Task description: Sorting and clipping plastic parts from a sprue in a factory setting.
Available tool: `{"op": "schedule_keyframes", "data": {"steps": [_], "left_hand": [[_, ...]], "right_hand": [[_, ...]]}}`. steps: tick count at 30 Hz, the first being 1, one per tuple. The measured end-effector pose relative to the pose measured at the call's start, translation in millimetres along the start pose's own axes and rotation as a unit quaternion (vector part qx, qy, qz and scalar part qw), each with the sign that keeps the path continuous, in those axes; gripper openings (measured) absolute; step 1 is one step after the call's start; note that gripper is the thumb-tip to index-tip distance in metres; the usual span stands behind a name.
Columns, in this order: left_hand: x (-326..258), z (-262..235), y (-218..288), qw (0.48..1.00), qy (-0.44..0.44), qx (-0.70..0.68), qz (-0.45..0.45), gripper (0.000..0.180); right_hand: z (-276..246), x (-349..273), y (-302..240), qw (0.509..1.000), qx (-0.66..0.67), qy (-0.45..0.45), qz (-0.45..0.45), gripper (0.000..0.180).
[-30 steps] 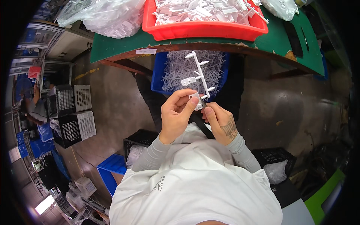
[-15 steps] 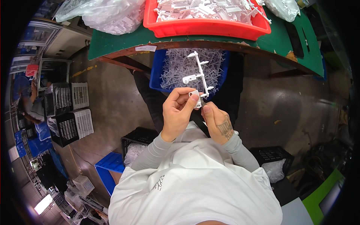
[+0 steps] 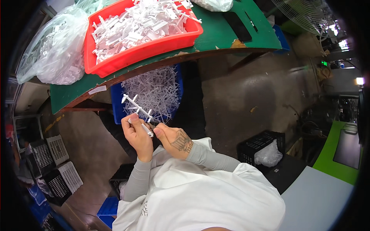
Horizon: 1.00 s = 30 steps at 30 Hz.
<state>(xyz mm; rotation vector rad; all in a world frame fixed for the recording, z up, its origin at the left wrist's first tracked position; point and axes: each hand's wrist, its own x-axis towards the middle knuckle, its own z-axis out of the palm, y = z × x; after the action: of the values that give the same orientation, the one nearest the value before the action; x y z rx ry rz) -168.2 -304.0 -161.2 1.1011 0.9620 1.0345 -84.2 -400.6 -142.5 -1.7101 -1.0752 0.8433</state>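
Observation:
My left hand (image 3: 138,139) is closed, its thumb and fingers pinching small white plastic parts (image 3: 147,130). A thin white plastic sprue (image 3: 139,107) with short side stubs sticks out beyond these fingers, slanting up to the left. My right hand (image 3: 172,141) is curled close beside them. A small dark bit shows at its fingertips, but what it grips is mostly hidden. Beyond both hands stands a blue bin (image 3: 116,104) heaped with bare white sprues (image 3: 154,90).
A red tray (image 3: 144,51) full of white plastic parts stands on the green table (image 3: 64,94), next to a clear bag (image 3: 63,57) of parts. A black phone-like slab (image 3: 237,26) and a pen (image 3: 251,21) lie farther right. A black crate (image 3: 246,148) is on the floor at right.
The view has swung right, so the table and bin sit farther left. The sprue now slants left instead of standing nearly upright. The part that hung on its side no longer shows there.

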Motion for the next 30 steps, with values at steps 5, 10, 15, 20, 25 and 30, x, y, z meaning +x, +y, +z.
{"op": "schedule_keyframes", "data": {"steps": [5,10,15,20,25,30], "left_hand": [[3,-9,9,0.998,0.007,0.06,-0.004,0.022],[-3,-9,20,0.995,-0.067,0.042,-0.054,0.022],[-12,-7,32,0.992,-0.073,0.018,-0.105,0.028],[-17,-15,30,0.99,-0.084,0.032,-0.104,0.031],[-16,-16,27,0.992,-0.088,0.045,-0.077,0.029],[-17,-18,31,0.99,-0.1,0.057,-0.087,0.026]], "right_hand": [[-14,2,-3,0.999,0.014,-0.005,-0.03,0.026],[-23,5,-6,0.999,0.044,0.006,-0.005,0.053],[-26,7,-6,0.999,0.035,-0.04,0.0,0.055],[-28,6,-14,0.995,0.06,-0.056,0.053,0.051],[-26,6,-12,0.994,0.075,-0.057,0.05,0.044],[-26,4,-7,0.996,0.064,-0.051,0.048,0.037]]}}
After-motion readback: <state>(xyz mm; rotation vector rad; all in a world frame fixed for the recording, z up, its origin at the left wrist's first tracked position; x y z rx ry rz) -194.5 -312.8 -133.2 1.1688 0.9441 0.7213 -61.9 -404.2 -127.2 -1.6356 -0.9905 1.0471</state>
